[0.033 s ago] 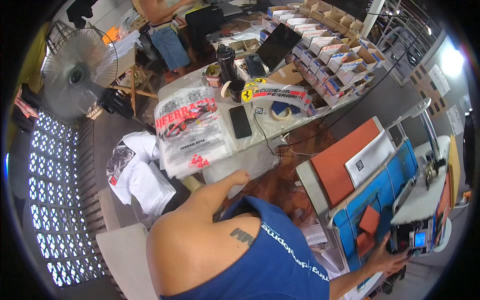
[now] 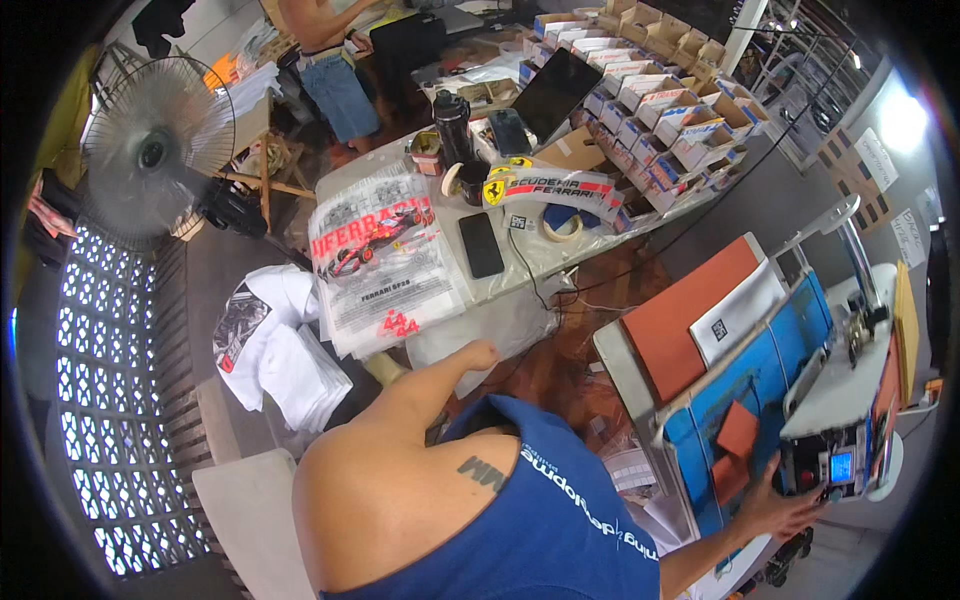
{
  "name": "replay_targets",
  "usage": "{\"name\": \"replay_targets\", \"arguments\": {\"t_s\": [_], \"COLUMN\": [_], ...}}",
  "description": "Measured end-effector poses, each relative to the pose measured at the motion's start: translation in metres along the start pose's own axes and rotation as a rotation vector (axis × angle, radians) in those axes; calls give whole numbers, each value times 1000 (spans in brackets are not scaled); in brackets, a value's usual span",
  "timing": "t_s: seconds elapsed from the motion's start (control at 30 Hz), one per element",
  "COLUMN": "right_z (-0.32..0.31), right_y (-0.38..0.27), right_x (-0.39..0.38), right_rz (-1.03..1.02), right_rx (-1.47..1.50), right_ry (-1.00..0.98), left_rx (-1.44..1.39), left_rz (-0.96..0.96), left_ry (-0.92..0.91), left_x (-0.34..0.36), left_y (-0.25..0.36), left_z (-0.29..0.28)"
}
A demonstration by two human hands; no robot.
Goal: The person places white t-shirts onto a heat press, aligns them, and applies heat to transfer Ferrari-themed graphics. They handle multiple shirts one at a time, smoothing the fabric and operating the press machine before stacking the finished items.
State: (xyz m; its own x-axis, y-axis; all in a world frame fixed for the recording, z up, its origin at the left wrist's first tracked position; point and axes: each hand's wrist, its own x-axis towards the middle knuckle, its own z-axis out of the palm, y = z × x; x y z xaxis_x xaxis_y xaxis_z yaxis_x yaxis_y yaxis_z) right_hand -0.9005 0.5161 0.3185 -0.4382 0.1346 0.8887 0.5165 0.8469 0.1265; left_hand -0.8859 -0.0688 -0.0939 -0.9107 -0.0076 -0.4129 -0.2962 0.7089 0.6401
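My right hand [image 2: 780,506] reaches to the heat press [image 2: 850,390] at the right, fingers stretched along the lower edge of its control box [image 2: 830,468], which has a blue-lit screen. Nothing shows in that hand. Beside it lies the blue mat [image 2: 775,365] of the press, with small reddish-brown pads [image 2: 738,430] on it. My left arm [image 2: 410,400] extends forward and ends in a rounded shape near the table edge, where no fingers can be made out. Close to that arm are folded white shirts [image 2: 290,370] and a stack of printed sheets [image 2: 385,265] with a red car.
On the table [image 2: 540,275] stand a phone [image 2: 482,245], a dark bottle [image 2: 452,125], a tape roll [image 2: 563,225] and many-celled cardboard trays [image 2: 660,100]. A fan [image 2: 152,150] turns at the left. Another person [image 2: 340,85] stands behind the table. Cables hang near the floor.
My right fingers have shifted slightly up along the control box. The rest looks the same.
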Motion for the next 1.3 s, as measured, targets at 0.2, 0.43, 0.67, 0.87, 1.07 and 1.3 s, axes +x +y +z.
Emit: {"name": "replay_targets", "arguments": {"t_s": [0.2, 0.43, 0.67, 0.87, 1.07, 1.3], "right_z": [9, -8, -21, -34, -57, -18], "right_y": [-81, -144, -174, -175, -77, 174], "right_x": [14, 20, 30, 39, 40, -109], "right_rz": [-19, -67, -92, -169, -273, 186], "right_rx": [111, 173, 130, 181, 837, 778], "right_ry": [-27, -50, -104, -119, -169, -358], "left_rx": [652, 561, 594, 788, 292, 722], "left_rz": [206, 12, 97, 321, 110, 692], "left_ry": [-258, -772, -879, -761, -106, -539], "left_x": [-45, -116, -119, -46, 18, -22], "left_y": [-76, -157, -171, -142, -55, 85], "left_z": [10, 46, 78, 60, 40, 168]}}
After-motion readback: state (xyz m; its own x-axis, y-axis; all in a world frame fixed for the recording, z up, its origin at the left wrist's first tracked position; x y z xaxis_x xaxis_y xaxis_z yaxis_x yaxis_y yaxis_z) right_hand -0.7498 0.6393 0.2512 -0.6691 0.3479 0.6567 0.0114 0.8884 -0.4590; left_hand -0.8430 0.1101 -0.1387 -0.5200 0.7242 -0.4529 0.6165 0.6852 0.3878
